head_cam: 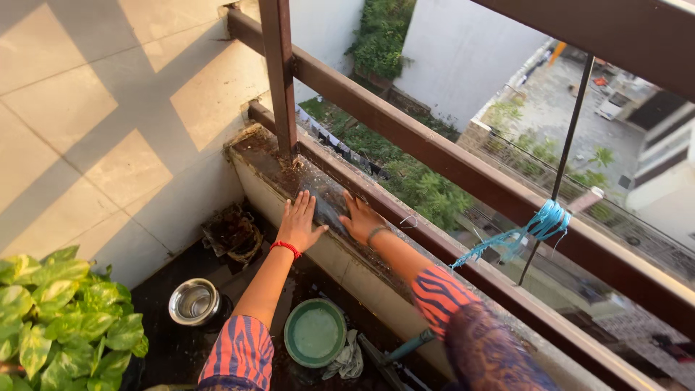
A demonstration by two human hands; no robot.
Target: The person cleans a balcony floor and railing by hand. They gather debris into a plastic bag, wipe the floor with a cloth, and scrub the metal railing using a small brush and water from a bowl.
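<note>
My left hand (300,219) lies flat, fingers spread, on the wet, dirty top of a low balcony ledge (260,156). My right hand (360,217) rests palm down on the same ledge just to its right, close to the lower brown railing bar (347,168). Neither hand holds anything. A red band circles my left wrist and a thin bangle sits on my right wrist. Both sleeves are striped orange and blue.
A brown railing post (279,76) rises just beyond my hands. A blue cord (539,226) is knotted on a thin rod. Below the ledge sit a steel bowl (194,301), a green bowl (314,333), a rag (349,360) and a leafy plant (61,322).
</note>
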